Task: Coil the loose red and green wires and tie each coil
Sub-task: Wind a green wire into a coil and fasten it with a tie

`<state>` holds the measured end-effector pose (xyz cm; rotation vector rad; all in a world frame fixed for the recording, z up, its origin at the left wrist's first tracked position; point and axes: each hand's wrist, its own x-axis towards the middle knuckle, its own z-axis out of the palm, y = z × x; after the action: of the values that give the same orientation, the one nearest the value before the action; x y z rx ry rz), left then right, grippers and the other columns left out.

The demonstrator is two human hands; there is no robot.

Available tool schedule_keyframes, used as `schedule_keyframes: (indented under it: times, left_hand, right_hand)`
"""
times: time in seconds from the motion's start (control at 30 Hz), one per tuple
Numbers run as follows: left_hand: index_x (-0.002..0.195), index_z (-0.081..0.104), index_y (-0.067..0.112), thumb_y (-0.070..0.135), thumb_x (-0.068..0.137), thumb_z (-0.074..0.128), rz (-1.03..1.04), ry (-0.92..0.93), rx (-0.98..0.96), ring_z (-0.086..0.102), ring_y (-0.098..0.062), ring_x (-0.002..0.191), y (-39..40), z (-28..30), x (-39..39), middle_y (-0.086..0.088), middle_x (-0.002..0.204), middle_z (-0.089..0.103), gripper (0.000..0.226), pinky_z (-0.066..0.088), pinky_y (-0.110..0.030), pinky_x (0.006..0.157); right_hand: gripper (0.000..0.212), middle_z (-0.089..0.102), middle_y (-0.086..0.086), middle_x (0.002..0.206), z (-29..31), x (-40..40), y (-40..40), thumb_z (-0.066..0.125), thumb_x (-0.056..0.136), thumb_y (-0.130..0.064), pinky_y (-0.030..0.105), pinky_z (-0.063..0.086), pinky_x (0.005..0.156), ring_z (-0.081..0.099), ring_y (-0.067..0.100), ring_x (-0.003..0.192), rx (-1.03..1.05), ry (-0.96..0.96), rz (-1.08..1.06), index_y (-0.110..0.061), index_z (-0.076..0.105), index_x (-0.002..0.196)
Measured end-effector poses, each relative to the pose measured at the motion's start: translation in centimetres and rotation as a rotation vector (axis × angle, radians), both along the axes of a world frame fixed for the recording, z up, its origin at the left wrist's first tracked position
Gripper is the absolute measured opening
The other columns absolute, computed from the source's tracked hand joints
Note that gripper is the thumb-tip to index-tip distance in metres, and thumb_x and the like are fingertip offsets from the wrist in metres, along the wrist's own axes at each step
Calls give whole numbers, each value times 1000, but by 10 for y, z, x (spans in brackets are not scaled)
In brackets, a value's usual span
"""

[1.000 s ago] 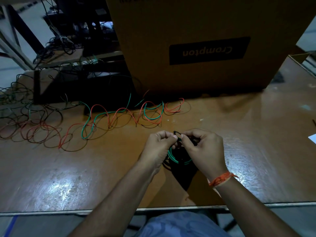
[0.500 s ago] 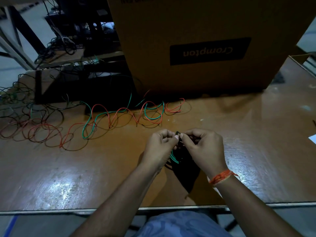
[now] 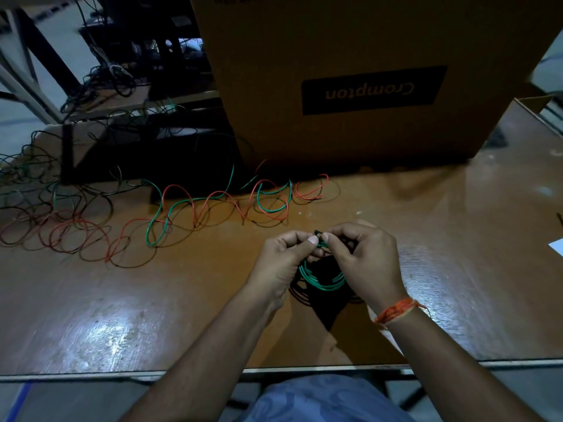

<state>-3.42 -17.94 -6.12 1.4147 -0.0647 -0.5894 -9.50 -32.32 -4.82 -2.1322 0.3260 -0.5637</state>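
A small green wire coil [image 3: 322,281] hangs between my two hands just above the brown table [image 3: 152,300]. My left hand [image 3: 283,260] and my right hand [image 3: 364,263] both pinch the top of the coil, where a dark tie end [image 3: 316,233] sticks up between the thumbs. The upper part of the coil is hidden by my fingers. Loose red and green wires [image 3: 219,205] lie tangled on the table behind and to the left of my hands.
A large cardboard box [image 3: 365,71] stands at the back of the table. More tangled dark and red wires [image 3: 51,220] spread over the far left. A white paper corner [image 3: 557,246] lies at the right edge. The table's front edge [image 3: 122,374] is near my body.
My hands stay together at the same spot. The green coil below them shows more of its loop now than half a second ago.
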Motion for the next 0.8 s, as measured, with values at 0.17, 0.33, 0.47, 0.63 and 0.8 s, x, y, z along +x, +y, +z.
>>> schedule_keyframes:
  times: [0.17, 0.33, 0.47, 0.63, 0.8]
  left_hand:
    - [92, 72, 4, 11, 94, 69, 18, -9, 7, 59, -9, 67, -2, -2, -1, -6, 74, 70, 8, 47, -20, 66]
    - [89, 70, 2, 7, 94, 68, -1, -44, 18, 54, -7, 64, -1, -2, -2, -2, 70, 64, 8, 43, -17, 63]
    - [86, 70, 6, 10, 95, 68, 53, -37, 38, 60, -9, 65, 0, -1, 2, -2, 71, 69, 10, 46, -18, 64]
    - [91, 71, 5, 13, 95, 70, 21, -138, 75, 66, -11, 70, 4, -1, 4, -5, 74, 72, 9, 49, -21, 67]
    - [88, 74, 12, 16, 96, 69, -15, -171, 111, 62, -7, 65, 4, -5, 0, 2, 68, 69, 10, 45, -24, 64]
  right_hand:
    - [7, 60, -5, 71, 0, 2, -1, 78, 87, -16, 17, 42, 57, 57, 6, 72, -41, 10, 28, -18, 80, 81]
    - [7, 63, -3, 71, 3, 3, 1, 78, 86, -19, 31, 49, 62, 59, 6, 73, -11, 7, 32, -21, 81, 81]
    - [3, 73, -9, 81, 7, -1, 1, 78, 88, -23, 32, 59, 70, 69, 1, 78, 141, 34, 22, -23, 81, 89]
    - [3, 75, -10, 77, 7, -1, 2, 78, 88, -19, 34, 61, 68, 70, 0, 74, 185, 60, 26, -19, 80, 86]
    - [5, 74, -8, 72, 13, 1, 5, 80, 87, -20, 29, 62, 68, 70, 1, 71, 255, 84, 55, -19, 79, 81]
